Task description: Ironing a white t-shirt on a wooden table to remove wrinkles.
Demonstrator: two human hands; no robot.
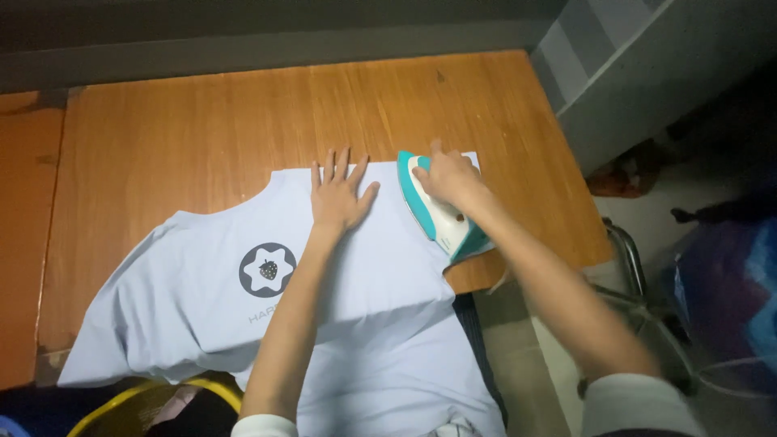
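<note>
Count of items in head view, one frame.

Hands: 2, the left hand point(340, 194) flat with five fingers point(329, 168) spread, the right hand point(449, 176) on the iron. Irons: 1, the white and teal iron point(437, 212). Shirts: 1, the pale blue T-shirt point(202, 316), bearing 1 round dark emblem point(267, 269) with 1 small strawberry figure at its centre. Tables: 1, the wooden table point(202, 129); a second orange-brown surface point(24, 243) adjoins at left, kind uncertain. Yellow-rimmed basket point(129, 405): 1, partly cut off at bottom edge. Metal chair frame point(631, 259): 1, at right.
</note>
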